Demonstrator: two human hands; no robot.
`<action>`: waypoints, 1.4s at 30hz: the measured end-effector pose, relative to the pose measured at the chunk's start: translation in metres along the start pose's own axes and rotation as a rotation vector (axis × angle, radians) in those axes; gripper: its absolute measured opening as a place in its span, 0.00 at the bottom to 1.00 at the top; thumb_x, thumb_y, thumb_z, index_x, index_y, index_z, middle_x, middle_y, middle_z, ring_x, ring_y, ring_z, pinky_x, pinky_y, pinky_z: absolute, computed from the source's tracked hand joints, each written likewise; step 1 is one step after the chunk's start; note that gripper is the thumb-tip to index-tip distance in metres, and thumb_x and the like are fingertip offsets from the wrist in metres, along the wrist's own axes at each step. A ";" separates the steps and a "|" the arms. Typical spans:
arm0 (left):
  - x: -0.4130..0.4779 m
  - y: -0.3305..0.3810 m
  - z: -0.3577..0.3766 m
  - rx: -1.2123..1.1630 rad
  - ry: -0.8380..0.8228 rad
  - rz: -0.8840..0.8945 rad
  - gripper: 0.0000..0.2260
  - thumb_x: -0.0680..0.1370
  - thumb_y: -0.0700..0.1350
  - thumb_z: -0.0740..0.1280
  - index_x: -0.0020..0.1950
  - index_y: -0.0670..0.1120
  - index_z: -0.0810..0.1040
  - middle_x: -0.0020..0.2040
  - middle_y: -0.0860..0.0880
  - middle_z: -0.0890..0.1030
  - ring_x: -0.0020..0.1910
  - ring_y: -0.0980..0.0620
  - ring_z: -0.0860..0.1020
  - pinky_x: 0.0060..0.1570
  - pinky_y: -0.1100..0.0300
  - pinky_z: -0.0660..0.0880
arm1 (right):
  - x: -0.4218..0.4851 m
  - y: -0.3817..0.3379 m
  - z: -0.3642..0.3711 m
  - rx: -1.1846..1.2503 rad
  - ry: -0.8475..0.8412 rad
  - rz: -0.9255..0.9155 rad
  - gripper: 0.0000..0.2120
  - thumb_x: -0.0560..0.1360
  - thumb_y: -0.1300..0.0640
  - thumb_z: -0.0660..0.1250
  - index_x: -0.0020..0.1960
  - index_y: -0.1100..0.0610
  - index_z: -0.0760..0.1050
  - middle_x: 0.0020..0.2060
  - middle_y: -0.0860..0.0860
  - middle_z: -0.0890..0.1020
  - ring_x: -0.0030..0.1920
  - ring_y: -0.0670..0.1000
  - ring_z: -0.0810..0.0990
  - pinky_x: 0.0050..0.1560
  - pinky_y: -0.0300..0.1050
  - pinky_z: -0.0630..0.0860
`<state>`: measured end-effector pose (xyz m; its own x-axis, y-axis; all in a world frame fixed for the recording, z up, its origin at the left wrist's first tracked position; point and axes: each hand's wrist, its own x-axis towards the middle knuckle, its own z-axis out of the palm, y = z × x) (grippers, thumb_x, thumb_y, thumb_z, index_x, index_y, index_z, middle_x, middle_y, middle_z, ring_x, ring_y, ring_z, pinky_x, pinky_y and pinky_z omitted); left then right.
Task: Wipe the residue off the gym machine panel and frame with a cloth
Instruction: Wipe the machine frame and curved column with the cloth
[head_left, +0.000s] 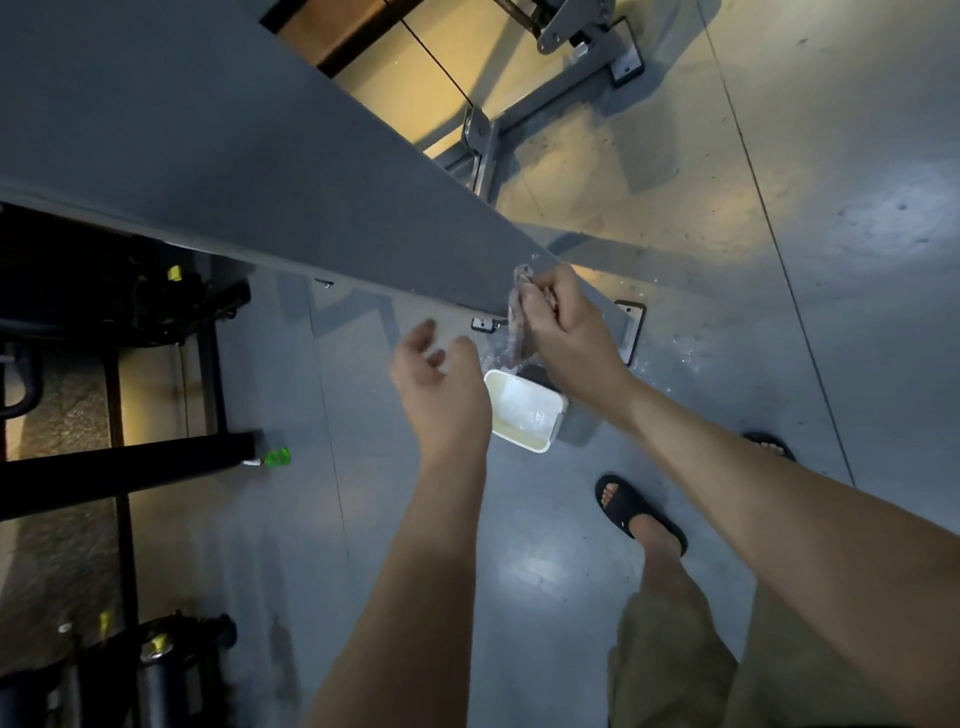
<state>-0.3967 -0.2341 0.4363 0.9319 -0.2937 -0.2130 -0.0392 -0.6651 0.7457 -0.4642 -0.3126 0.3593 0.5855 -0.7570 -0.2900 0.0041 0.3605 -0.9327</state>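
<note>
Cloth (515, 332), bunched in the gripping right hand (566, 338), sits at the grey panel (260, 182)'s lower corner, left hand (441, 389) slack and empty just below that panel: wiping looks under way, and next calls for firm strokes along the panel's edge.

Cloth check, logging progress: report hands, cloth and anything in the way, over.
Right hand grips cloth at panel's lower corner. Left hand open, holding nothing. White tub on floor below; nothing blocking the panel.
</note>
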 end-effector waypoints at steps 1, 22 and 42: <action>-0.009 -0.004 0.003 -0.015 -0.048 -0.009 0.09 0.79 0.45 0.67 0.58 0.55 0.76 0.58 0.51 0.79 0.58 0.49 0.80 0.58 0.55 0.78 | -0.004 0.002 -0.011 -0.023 -0.002 0.016 0.12 0.85 0.49 0.59 0.50 0.57 0.67 0.36 0.51 0.82 0.38 0.51 0.83 0.44 0.52 0.79; -0.040 -0.024 0.036 -0.383 -0.432 -0.293 0.07 0.83 0.37 0.65 0.45 0.42 0.78 0.43 0.42 0.82 0.43 0.47 0.81 0.45 0.57 0.79 | -0.029 0.031 -0.100 -0.180 -0.067 0.128 0.14 0.85 0.53 0.61 0.40 0.53 0.72 0.29 0.41 0.75 0.31 0.41 0.71 0.40 0.41 0.68; -0.031 -0.021 0.044 0.039 -0.400 -0.170 0.08 0.83 0.52 0.60 0.46 0.60 0.75 0.38 0.52 0.77 0.39 0.50 0.75 0.42 0.49 0.76 | -0.015 0.006 -0.105 -0.159 -0.142 0.141 0.06 0.83 0.58 0.64 0.51 0.61 0.75 0.39 0.44 0.80 0.35 0.38 0.77 0.42 0.36 0.74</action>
<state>-0.4411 -0.2414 0.3999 0.7138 -0.4156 -0.5637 0.0820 -0.7497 0.6566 -0.5576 -0.3565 0.3356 0.6797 -0.6170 -0.3966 -0.2066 0.3577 -0.9107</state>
